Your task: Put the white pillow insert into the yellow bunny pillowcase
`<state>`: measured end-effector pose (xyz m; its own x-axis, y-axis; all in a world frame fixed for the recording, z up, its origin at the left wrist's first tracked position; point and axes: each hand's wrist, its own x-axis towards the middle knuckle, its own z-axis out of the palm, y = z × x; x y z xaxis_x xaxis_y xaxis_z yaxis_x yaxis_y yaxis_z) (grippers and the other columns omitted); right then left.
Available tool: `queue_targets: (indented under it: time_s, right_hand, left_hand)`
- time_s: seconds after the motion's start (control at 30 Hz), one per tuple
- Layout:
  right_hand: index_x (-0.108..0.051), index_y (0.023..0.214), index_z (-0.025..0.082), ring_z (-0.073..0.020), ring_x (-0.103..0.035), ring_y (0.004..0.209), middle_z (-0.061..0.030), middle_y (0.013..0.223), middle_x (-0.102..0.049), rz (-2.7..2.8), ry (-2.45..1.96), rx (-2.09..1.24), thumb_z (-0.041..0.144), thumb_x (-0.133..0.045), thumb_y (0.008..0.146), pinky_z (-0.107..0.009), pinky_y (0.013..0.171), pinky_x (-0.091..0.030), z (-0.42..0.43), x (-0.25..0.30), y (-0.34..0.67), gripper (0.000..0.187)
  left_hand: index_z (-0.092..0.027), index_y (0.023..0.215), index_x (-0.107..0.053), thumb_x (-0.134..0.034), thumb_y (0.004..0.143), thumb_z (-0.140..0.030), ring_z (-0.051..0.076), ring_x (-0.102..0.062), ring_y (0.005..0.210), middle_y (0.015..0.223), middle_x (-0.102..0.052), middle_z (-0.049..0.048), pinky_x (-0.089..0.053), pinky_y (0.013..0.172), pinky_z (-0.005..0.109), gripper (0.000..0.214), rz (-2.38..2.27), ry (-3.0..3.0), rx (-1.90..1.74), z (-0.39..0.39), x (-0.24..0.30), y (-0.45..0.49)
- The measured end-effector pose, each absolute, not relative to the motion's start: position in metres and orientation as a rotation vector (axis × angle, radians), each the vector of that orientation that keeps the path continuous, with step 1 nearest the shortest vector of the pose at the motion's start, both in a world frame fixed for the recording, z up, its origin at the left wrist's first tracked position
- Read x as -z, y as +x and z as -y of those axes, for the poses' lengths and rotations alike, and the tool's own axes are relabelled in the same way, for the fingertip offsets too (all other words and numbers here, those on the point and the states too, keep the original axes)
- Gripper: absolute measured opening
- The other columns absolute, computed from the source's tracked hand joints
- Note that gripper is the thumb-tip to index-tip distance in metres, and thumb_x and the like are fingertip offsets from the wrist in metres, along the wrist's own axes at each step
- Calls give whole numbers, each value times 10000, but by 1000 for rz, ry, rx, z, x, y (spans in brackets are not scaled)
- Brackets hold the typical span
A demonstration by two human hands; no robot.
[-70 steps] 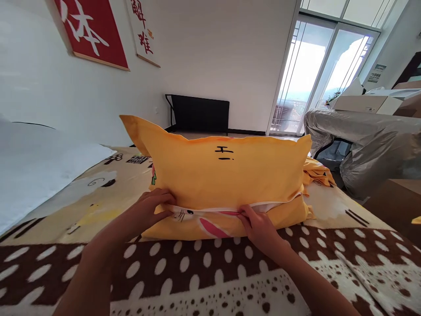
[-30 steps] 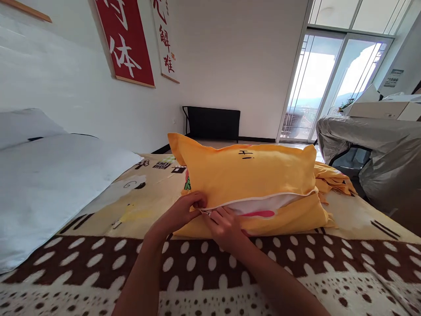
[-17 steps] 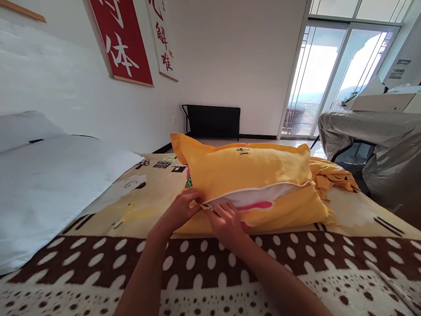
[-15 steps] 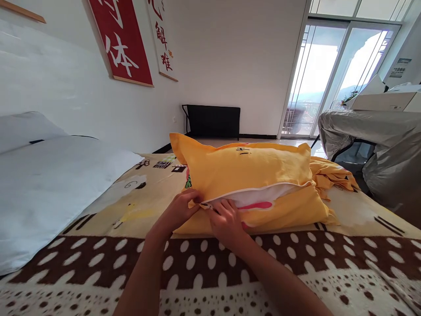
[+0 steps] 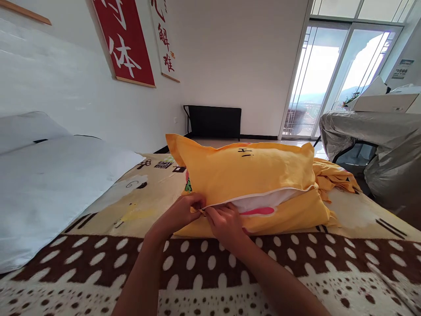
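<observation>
A stuffed yellow pillowcase point(image 5: 256, 169) lies on the bed in front of me. Along its near side runs a long slit with a white edging, and a white area with a pink patch shows below that edging. At the slit's left end, my left hand point(image 5: 184, 213) pinches the yellow cloth between thumb and fingers. Close beside it, my right hand point(image 5: 225, 221) is closed on the edge of the slit, its fingers curled against the white area. Whatever small part lies between the fingertips is hidden.
White pillows point(image 5: 66, 175) lie at the left by the wall. Crumpled yellow cloth point(image 5: 335, 175) sits behind the pillowcase on the right. A patterned blanket point(image 5: 131, 263) covers the bed. Beyond are a black folded frame point(image 5: 213, 123) and grey-covered furniture point(image 5: 388, 131).
Both hands stay at the slit's left end, and the right hand has shifted slightly left, closer to the left hand. The pillowcase's upper left corner leans a bit further left.
</observation>
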<state>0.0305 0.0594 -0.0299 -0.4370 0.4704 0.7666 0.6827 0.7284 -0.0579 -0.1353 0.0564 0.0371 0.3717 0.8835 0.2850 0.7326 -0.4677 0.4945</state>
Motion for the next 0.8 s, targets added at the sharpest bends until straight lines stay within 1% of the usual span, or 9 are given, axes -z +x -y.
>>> queue_targets:
  time_s: [0.13, 0.27, 0.4, 0.5, 0.63, 0.8]
  right_hand:
    - [-616, 796, 196, -138, -610, 655, -7, 669, -671, 2098, -879, 347, 170, -504, 899, -286, 703, -351, -60, 34, 29, 154]
    - [-616, 760, 194, -139, -621, 677, -12, 690, -686, 2074, -899, 272, 176, -517, 886, -281, 723, -358, -59, 33, 26, 162]
    - [-627, 769, 195, -145, -629, 684, -6, 691, -695, 2055, -975, 104, 204, -560, 863, -269, 708, -356, -55, 30, 24, 115]
    - [-618, 769, 192, -153, -620, 677, -7, 687, -690, 2053, -1054, 31, 190, -559, 843, -266, 694, -354, -53, 26, 24, 94]
    - [-588, 775, 184, -163, -595, 628, -17, 669, -670, 2076, -1185, 45, 170, -538, 829, -275, 689, -356, -49, 18, 28, 75]
    - [-563, 799, 172, -188, -592, 622, -49, 676, -665, 2143, -1303, 56, 142, -495, 839, -296, 683, -347, -41, 3, 34, 84]
  left_hand:
    - [-184, 699, -530, -498, 672, -195, 152, -525, 700, 707, -570, 3, -429, 673, 261, 44, -1410, 2342, -698, -56, -37, -135]
    - [-185, 706, -523, -489, 661, -189, 152, -526, 716, 728, -572, 3, -424, 681, 258, 57, -1407, 2346, -660, -57, -36, -135]
    - [-188, 718, -513, -460, 651, -177, 152, -519, 731, 752, -564, 4, -415, 691, 259, 86, -1411, 2342, -639, -57, -38, -135]
    - [-190, 718, -504, -437, 617, -153, 145, -505, 729, 755, -547, 0, -407, 691, 251, 127, -1401, 2333, -642, -56, -38, -136]
    - [-190, 703, -483, -422, 577, -144, 140, -483, 715, 737, -510, -10, -393, 679, 250, 147, -1394, 2319, -708, -58, -36, -140]
    - [-191, 692, -456, -416, 588, -150, 151, -459, 712, 721, -481, -8, -386, 677, 268, 119, -1438, 2352, -767, -61, -33, -141]
